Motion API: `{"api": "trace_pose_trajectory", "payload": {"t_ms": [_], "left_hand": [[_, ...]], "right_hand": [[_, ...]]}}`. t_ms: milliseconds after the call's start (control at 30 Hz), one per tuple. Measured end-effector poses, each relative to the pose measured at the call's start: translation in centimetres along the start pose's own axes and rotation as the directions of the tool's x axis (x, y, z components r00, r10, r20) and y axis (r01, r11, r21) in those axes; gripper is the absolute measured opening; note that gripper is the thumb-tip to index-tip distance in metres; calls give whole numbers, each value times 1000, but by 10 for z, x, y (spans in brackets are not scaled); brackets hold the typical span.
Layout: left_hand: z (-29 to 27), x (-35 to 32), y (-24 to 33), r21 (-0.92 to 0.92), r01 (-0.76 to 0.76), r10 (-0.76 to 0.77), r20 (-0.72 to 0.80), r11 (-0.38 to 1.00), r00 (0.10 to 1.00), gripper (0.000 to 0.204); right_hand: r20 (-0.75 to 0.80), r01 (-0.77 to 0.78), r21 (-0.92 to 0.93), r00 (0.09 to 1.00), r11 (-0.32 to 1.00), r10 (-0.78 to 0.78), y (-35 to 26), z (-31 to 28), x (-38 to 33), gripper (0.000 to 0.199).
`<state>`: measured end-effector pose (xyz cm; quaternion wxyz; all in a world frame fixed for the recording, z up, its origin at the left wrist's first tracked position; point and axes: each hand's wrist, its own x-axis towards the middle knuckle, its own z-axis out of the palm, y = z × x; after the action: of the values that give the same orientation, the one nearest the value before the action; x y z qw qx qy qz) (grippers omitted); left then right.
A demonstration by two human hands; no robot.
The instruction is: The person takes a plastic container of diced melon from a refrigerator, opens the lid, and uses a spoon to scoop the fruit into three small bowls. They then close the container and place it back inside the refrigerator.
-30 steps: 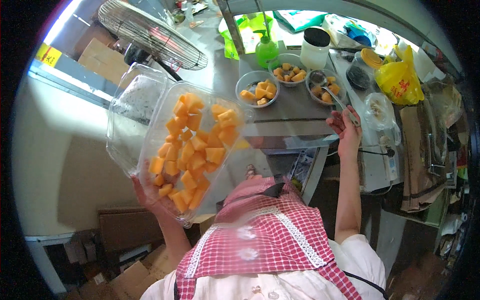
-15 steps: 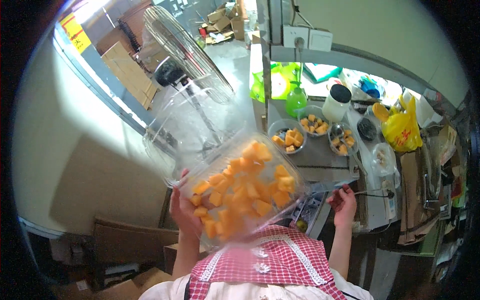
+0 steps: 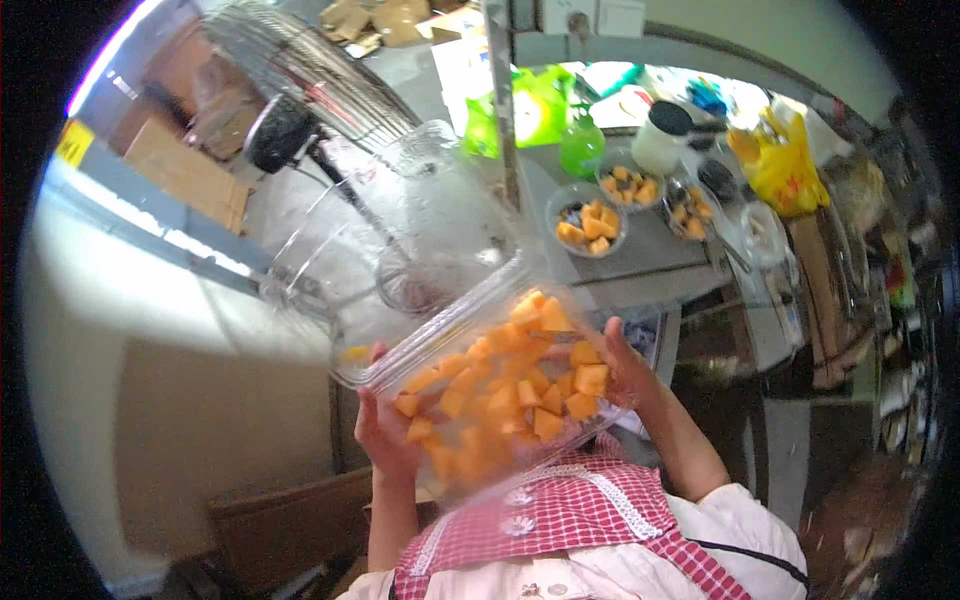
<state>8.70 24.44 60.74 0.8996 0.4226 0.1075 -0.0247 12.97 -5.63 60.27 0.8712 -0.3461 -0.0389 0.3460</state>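
Observation:
In front of my chest is a clear plastic box (image 3: 560, 460) with several orange melon cubes (image 3: 527, 393) inside. My left hand (image 3: 388, 440) grips its left side, thumb at the rim and fingers partly hidden by the plastic. At its right side, my right hand (image 3: 632, 372) holds the edge with the thumb up; the other fingers are mostly behind the box. A clear plastic lid (image 3: 440, 215) seems to stand open beyond the rim, though its outline blends with the things behind.
Round clear bowls of melon cubes (image 3: 588, 228) stand on the grey table (image 3: 650, 262) ahead right. Near them are a green bottle (image 3: 581, 148), a black-lidded jar (image 3: 657, 148) and a yellow plastic bag (image 3: 783, 175). A large fan (image 3: 310, 85) is at far left, beside a door frame (image 3: 150, 205).
My right hand has come in from the right and taken hold of the box, which was in my left hand alone. The view has turned, shifting the background.

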Motion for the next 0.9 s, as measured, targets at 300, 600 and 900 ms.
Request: {"api": "trace_pose_trajectory", "payload": {"t_ms": [300,600,900], "left_hand": [[-29,10,-2,141,66,-67,2,988,998,103],[-49,1,-37,-176,94,-85,59,980,995,113],[9,-6,-16,119,366,-383,378,923,843,85]], "right_hand": [[-67,31,114,997,993,-23,47,1,-1,92],[-181,41,-119,982,992,-62,31,-14,-57,90],[-141,125,31,983,992,-119,40,-37,-115,77]]}}
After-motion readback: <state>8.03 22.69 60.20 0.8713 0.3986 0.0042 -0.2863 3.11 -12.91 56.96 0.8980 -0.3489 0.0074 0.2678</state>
